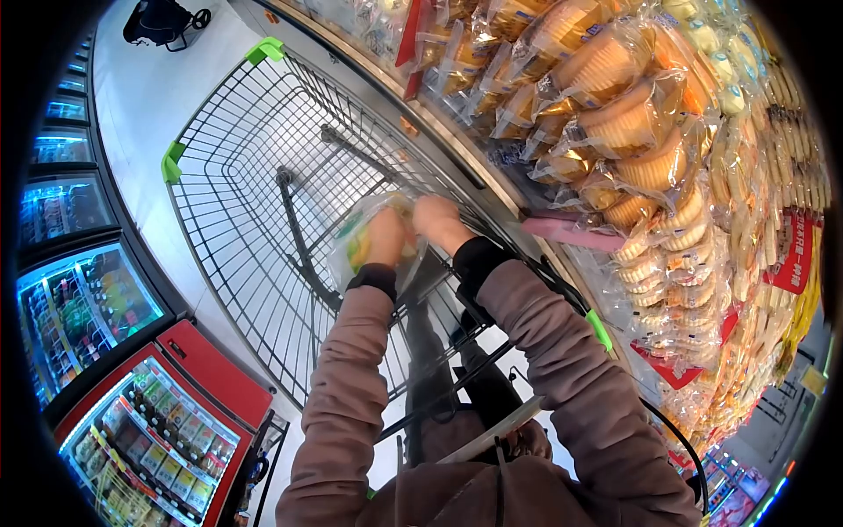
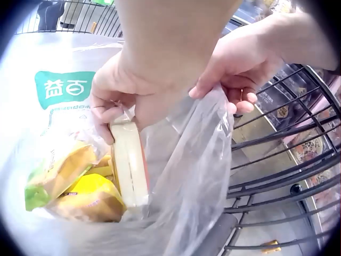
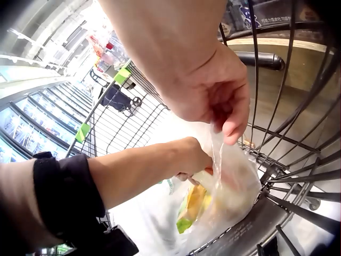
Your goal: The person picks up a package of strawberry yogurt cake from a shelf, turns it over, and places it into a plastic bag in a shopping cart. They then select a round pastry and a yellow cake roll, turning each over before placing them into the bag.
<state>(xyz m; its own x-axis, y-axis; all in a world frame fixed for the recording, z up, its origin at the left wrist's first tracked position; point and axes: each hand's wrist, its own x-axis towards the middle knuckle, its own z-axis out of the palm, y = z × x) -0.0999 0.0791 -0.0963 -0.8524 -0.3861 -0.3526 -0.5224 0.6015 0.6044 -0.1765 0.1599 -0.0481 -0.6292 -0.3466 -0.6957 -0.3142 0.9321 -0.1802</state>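
A clear plastic bag point(image 2: 186, 160) with a green printed label sits inside the wire shopping cart point(image 1: 237, 176). My left hand point(image 2: 125, 88) reaches into the bag's mouth and pinches the top of a flat, pale wrapped pack point(image 2: 129, 162), which looks like sliced bread and stands upright. Beside that pack lie a yellow-wrapped item point(image 2: 93, 194) and a yellow-and-green package point(image 2: 61, 173). With thumb and fingers, my right hand point(image 3: 216, 90) pinches the bag's rim and lifts it to a peak. In the head view, both hands are close together over the cart.
Shelves of wrapped pastries point(image 1: 615, 97) run along the right of the cart. At left stand lit glass-door coolers point(image 1: 88, 307) and a red chiller cabinet point(image 1: 215, 373). A dark wheeled trolley point(image 1: 162, 22) is on the floor beyond the cart.
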